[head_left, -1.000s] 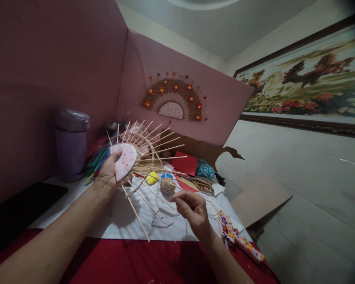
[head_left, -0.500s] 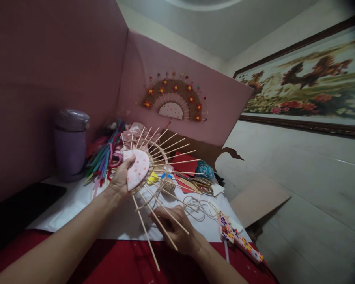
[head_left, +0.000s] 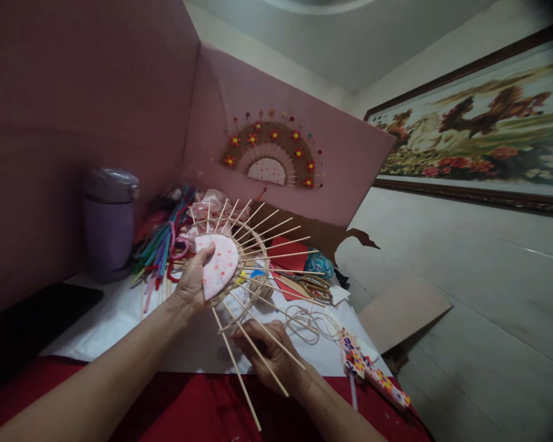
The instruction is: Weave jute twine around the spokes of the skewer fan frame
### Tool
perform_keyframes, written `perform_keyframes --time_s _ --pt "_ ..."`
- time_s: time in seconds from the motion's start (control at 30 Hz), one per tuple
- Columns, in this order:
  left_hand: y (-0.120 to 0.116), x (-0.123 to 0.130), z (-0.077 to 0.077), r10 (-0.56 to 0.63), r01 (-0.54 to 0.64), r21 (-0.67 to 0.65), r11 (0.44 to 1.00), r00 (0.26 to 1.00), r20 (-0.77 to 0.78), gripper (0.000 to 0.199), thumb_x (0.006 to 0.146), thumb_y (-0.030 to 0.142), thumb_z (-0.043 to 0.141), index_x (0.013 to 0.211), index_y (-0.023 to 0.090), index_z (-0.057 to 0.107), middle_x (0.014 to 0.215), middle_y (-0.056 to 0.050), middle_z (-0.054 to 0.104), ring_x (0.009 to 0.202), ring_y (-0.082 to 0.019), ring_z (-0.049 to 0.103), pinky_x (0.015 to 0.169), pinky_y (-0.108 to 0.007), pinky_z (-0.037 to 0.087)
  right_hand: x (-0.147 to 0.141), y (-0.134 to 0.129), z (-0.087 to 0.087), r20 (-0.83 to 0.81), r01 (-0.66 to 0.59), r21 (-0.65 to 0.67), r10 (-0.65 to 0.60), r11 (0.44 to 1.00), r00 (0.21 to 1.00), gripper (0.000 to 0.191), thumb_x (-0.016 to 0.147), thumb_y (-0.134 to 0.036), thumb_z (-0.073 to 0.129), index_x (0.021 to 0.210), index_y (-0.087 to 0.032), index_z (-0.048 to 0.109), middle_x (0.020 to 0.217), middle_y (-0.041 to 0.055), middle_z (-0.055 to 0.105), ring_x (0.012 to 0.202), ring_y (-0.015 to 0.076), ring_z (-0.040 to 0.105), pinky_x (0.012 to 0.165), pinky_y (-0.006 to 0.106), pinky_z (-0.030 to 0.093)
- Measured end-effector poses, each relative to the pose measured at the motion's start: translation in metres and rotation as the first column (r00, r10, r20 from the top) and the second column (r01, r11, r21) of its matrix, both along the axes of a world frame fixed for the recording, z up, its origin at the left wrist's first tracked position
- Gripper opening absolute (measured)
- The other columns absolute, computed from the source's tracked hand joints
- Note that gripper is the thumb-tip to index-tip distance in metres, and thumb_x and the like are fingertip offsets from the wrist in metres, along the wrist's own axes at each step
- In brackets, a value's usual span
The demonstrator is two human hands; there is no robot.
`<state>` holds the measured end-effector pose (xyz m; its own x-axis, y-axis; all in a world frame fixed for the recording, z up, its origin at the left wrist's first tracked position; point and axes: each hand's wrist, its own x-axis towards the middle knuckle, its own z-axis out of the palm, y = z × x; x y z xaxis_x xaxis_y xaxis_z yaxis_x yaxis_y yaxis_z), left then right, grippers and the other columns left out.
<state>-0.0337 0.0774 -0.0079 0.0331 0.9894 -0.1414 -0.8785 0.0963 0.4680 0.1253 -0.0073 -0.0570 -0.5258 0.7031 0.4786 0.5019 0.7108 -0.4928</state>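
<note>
My left hand [head_left: 194,279] grips a half-round white piece with red dots [head_left: 220,265], thumb on its face. Thin wooden sticks [head_left: 283,253] fan out from its curved edge, and brown twine [head_left: 263,245] runs across them in an arc. Below the lower sticks, my right hand [head_left: 270,353] has its fingers curled together at the twine's end; what they pinch is too small to make out. Behind the lower sticks lies a ball of twine [head_left: 260,287], partly covered by them.
Pipe cleaners [head_left: 159,248] and a purple bottle [head_left: 108,227] stand at left. Scissors [head_left: 317,287], blue yarn [head_left: 320,264] and a flowered glue gun [head_left: 373,371] lie at right. A finished fan [head_left: 274,138] hangs on the pink board [head_left: 341,147]. A black phone-like slab [head_left: 50,310] is at front left.
The half-round piece and its sticks have shifted slightly right and down with my left hand. My right hand stays in nearly the same place, fingers still curled.
</note>
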Motion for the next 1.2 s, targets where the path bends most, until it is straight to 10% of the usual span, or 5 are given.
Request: perform_keyframes --time_s 0.57,0.83,1.2 --pt "0.001 0.002 -0.004 -0.172 0.172 0.000 0.985 0.985 -0.016 0.028 0.072 0.002 0.043 0.096 -0.001 0.058 0.057 -0.013 0.068 0.051 -0.023 0.066 0.050 -0.033 0.056 0.002 0.003 -0.002 -0.115 0.191 -0.038 -0.194 0.981 0.974 0.016 0.085 -0.026 0.045 0.080 -0.018 0.059 0.063 -0.0002 0.054 0.057 0.0112 0.047 0.055 0.022 0.035" --pt "-0.005 0.003 -0.004 -0.275 0.276 0.028 0.961 0.961 -0.028 0.025 0.083 0.029 0.045 0.094 0.011 0.059 0.066 -0.013 0.070 0.058 -0.027 0.067 0.046 -0.036 0.055 -0.001 0.003 -0.003 -0.141 0.193 -0.051 -0.199 0.980 0.970 0.018 0.085 -0.025 0.043 0.078 -0.018 0.058 0.064 -0.0007 0.055 0.055 0.0109 0.047 0.054 0.022 0.035" --pt "-0.014 0.004 0.004 -0.275 0.280 0.129 0.951 0.960 -0.058 0.023 0.071 -0.001 0.051 0.090 0.008 0.057 0.071 -0.010 0.071 0.068 -0.022 0.068 0.058 -0.030 0.057 -0.001 0.003 0.002 -0.177 0.252 -0.050 -0.257 0.966 0.950 0.017 0.085 -0.026 0.046 0.082 -0.017 0.060 0.063 -0.0005 0.057 0.055 0.0106 0.050 0.054 0.020 0.036"
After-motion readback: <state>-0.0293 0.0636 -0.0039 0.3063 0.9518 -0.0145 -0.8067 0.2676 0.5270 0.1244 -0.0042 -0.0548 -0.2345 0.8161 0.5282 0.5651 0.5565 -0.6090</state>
